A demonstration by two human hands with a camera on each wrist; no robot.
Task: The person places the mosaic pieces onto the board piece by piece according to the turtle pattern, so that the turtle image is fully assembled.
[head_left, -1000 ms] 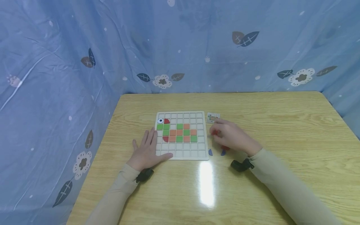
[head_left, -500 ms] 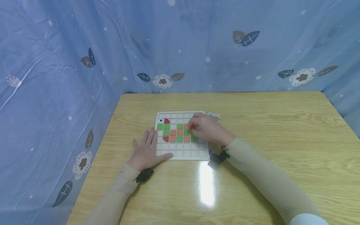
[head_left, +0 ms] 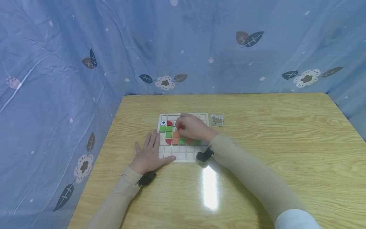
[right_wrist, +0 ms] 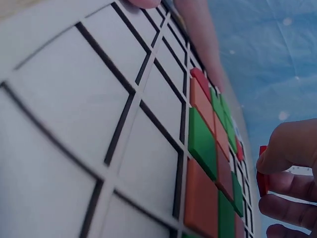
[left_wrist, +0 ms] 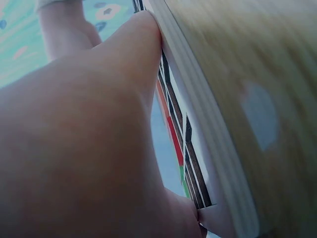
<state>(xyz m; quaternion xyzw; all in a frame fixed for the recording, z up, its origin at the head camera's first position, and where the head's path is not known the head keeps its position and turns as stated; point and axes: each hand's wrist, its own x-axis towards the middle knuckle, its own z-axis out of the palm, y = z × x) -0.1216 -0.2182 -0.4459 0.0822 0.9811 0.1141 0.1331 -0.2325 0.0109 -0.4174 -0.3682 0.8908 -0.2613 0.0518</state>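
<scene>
A white grid board lies on the table, with green, orange and red tiles set in its middle and an eye tile at upper left. My left hand rests along the board's left side, fingers straight and thumb over the near edge. Above the upper middle of the grid, my right hand pinches a small red piece between thumb and fingers. That hand covers part of the upper right squares. In the right wrist view the red piece stands on edge, apart from the green tile.
Right of the board lies a small picture card with a printed grid. My right forearm crosses the table at the board's right, hiding what lies under it. A blue patterned curtain hangs behind the table.
My right hand has moved left from beside the board to above its upper middle, bringing a red piece with it. The left hand has stayed in place.
</scene>
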